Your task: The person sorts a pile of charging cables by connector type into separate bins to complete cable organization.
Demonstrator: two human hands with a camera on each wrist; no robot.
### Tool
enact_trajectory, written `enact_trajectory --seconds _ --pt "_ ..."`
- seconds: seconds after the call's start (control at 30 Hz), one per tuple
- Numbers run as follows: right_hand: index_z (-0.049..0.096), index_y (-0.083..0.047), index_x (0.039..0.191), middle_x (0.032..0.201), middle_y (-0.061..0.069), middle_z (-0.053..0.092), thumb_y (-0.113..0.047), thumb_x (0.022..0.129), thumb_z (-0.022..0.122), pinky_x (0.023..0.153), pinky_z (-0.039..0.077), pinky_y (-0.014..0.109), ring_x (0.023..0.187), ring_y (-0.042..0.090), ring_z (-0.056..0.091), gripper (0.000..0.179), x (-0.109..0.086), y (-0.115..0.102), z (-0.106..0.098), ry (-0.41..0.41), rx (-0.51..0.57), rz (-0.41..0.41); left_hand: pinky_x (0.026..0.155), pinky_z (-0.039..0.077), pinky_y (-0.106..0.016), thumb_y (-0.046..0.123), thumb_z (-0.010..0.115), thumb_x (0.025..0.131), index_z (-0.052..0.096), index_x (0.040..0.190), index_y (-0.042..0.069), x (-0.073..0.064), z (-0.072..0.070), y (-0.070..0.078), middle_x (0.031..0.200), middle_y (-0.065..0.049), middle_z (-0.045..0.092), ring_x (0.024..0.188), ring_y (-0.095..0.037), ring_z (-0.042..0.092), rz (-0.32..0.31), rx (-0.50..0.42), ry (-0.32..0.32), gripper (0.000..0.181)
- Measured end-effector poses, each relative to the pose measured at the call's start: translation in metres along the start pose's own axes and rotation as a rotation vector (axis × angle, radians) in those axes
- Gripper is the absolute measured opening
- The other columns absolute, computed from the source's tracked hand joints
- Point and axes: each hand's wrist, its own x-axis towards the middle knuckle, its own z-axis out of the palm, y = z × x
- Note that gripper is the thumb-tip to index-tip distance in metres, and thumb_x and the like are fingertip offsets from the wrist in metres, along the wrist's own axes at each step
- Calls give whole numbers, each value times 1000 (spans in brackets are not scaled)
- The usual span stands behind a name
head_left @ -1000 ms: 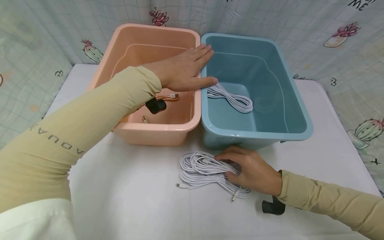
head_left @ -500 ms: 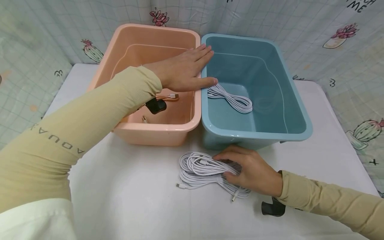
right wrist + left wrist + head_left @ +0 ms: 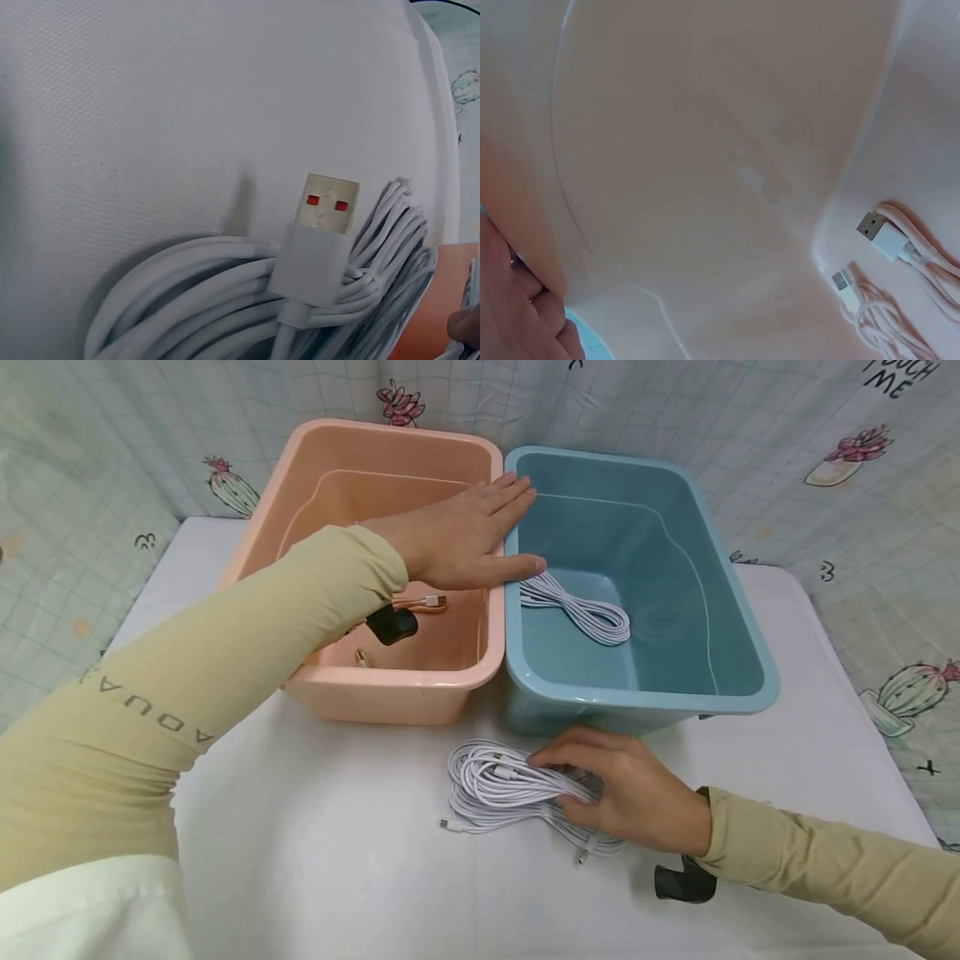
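Observation:
My right hand (image 3: 637, 793) pinches a coiled white USB cable (image 3: 491, 778) between thumb and fingers, just in front of the blue bin (image 3: 645, 700). More white cable (image 3: 480, 818) lies under it on the table, with plug ends sticking out. Up close in the right wrist view, a white USB plug (image 3: 311, 262) rests over the loops; only a fingertip (image 3: 465, 326) shows. My left hand (image 3: 468, 539) lies with straight fingers across the touching rims of the orange bin (image 3: 390, 679) and the blue bin. In the left wrist view, its curved fingers (image 3: 547, 311) show at the rim.
Inside the blue bin lies a bundled white cable (image 3: 592, 614). Orange-toned cables (image 3: 427, 604) with USB plugs lie in the orange bin, partly hidden by my left arm (image 3: 247, 635). A patterned curtain (image 3: 600, 402) hangs behind the white table (image 3: 315, 843).
The upper white coil and the plug on it have shifted slightly left under my right fingers. My left hand stays in place on the rims.

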Motion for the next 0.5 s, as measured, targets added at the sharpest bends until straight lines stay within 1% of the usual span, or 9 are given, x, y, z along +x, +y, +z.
enact_trajectory --seconds 0.23,0.5 --pt "68 -21 116 110 -9 67 -2 71 79 81 55 19 97 3 63 51 1 -5 -6 25 8 -57 129 -1 -43 68 27 95 -4 157 9 0 0 0 166 -7 -8 155 -24 -11 2 8 5 90" --pt "69 -23 117 112 -13 65 -5 72 78 80 50 10 99 0 62 49 3 -15 -14 7 -2 -58 128 -1 -45 68 25 95 -6 157 10 0 0 0 166 -7 -10 155 -24 -11 -3 8 -6 91"
